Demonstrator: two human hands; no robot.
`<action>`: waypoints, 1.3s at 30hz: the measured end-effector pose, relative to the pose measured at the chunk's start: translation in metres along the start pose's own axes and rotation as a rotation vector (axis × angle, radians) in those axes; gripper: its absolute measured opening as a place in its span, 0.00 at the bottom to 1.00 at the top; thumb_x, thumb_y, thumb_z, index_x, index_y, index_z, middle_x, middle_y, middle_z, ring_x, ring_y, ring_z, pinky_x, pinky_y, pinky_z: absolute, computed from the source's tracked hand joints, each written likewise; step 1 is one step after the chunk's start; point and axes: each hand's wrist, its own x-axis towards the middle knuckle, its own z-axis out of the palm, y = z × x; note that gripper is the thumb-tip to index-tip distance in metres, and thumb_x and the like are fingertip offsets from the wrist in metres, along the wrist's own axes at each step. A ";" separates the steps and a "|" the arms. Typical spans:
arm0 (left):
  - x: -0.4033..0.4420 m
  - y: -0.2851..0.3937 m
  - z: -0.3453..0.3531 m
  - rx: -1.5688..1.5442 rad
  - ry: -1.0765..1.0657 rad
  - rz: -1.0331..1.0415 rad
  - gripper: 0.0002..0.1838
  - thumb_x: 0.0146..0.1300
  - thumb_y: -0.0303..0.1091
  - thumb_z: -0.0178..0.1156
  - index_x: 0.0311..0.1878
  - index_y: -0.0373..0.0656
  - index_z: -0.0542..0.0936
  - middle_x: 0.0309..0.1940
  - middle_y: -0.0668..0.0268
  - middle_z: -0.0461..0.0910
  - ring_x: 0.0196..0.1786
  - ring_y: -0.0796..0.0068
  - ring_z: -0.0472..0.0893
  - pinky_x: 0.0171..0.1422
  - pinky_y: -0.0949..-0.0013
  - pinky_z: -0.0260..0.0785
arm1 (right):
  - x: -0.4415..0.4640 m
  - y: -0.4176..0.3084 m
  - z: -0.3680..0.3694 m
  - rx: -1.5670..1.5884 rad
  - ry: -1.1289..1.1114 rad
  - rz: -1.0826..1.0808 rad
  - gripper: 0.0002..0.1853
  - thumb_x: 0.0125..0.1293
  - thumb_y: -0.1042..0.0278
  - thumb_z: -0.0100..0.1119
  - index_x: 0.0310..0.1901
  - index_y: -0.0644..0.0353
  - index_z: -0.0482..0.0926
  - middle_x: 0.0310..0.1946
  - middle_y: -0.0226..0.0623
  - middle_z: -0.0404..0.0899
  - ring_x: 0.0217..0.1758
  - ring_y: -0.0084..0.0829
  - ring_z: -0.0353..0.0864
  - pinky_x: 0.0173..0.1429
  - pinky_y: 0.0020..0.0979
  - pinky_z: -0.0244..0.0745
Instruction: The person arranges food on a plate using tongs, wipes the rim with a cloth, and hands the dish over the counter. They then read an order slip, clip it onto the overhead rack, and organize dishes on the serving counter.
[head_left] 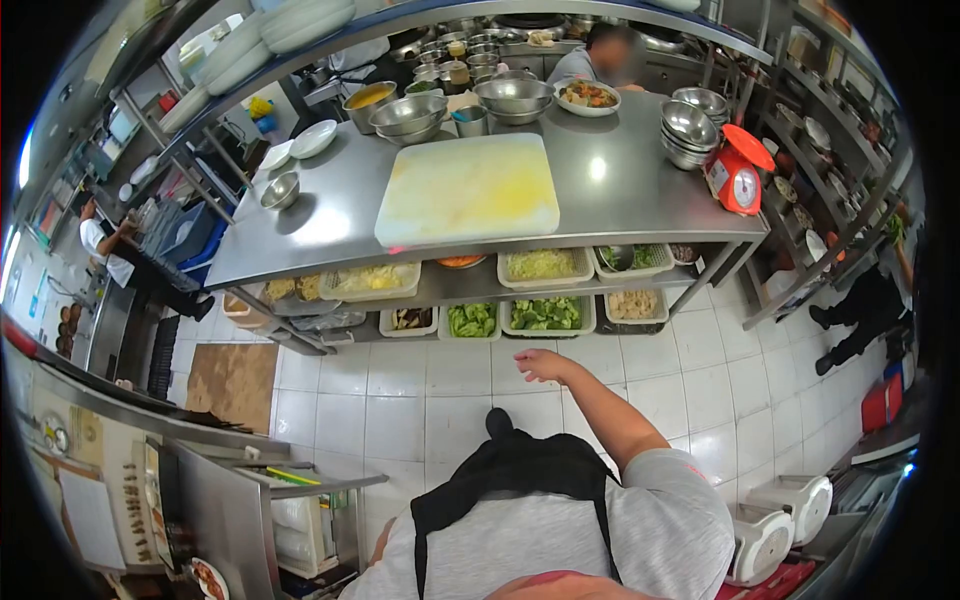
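My right hand (541, 366) hangs over the tiled floor, short of the steel worktable, with its fingers apart and nothing in them. Nearest to it are crates of green leaves (545, 314) on the lower shelf. A sliver of my left arm (381, 541) shows beside my body; the left hand itself is out of sight. On the worktable (620, 190) lies a white cutting board (470, 190) with yellow stains. Behind the board stand steel bowls (408, 116) and a plate of cooked food (587, 97). Shredded greens (545, 264) fill a crate on the shelf beneath the tabletop.
A red kitchen scale (738, 175) and stacked steel bowls (688, 130) occupy the table's right end. People stand at the left (125, 245), behind the table (590, 65) and at the right (870, 310). A steel cart (225, 510) stands at lower left, near a brown mat (232, 385).
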 end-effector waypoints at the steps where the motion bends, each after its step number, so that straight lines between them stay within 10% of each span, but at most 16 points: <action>1: 0.009 0.005 -0.008 0.001 -0.002 -0.014 0.28 0.48 0.45 0.57 0.49 0.33 0.68 0.44 0.46 0.70 0.51 0.51 0.68 0.54 0.63 0.61 | 0.007 -0.014 -0.013 0.042 -0.017 -0.020 0.24 0.56 0.56 0.48 0.54 0.53 0.64 0.39 0.31 0.73 0.35 0.25 0.75 0.36 0.25 0.67; 17: 0.144 0.229 -0.188 -0.230 0.282 0.190 0.26 0.49 0.41 0.55 0.48 0.32 0.69 0.41 0.44 0.72 0.47 0.52 0.72 0.51 0.63 0.64 | 0.056 -0.150 -0.320 0.871 0.343 -0.359 0.18 0.61 0.55 0.42 0.50 0.55 0.64 0.33 0.34 0.73 0.33 0.28 0.75 0.33 0.28 0.69; 34: 0.094 0.283 0.053 -0.484 0.198 -0.505 0.30 0.47 0.48 0.57 0.49 0.35 0.69 0.44 0.48 0.72 0.48 0.55 0.72 0.52 0.62 0.64 | 0.288 -0.203 -0.576 1.223 0.755 -0.284 0.17 0.60 0.56 0.44 0.49 0.50 0.62 0.39 0.39 0.71 0.32 0.41 0.75 0.32 0.43 0.71; 39: 0.042 0.326 0.017 -0.462 0.166 -0.517 0.33 0.47 0.51 0.56 0.52 0.38 0.67 0.50 0.51 0.68 0.54 0.58 0.68 0.57 0.65 0.60 | 0.276 -0.181 -0.583 1.078 0.639 -0.395 0.16 0.55 0.61 0.48 0.46 0.54 0.68 0.34 0.35 0.74 0.26 0.33 0.75 0.26 0.33 0.72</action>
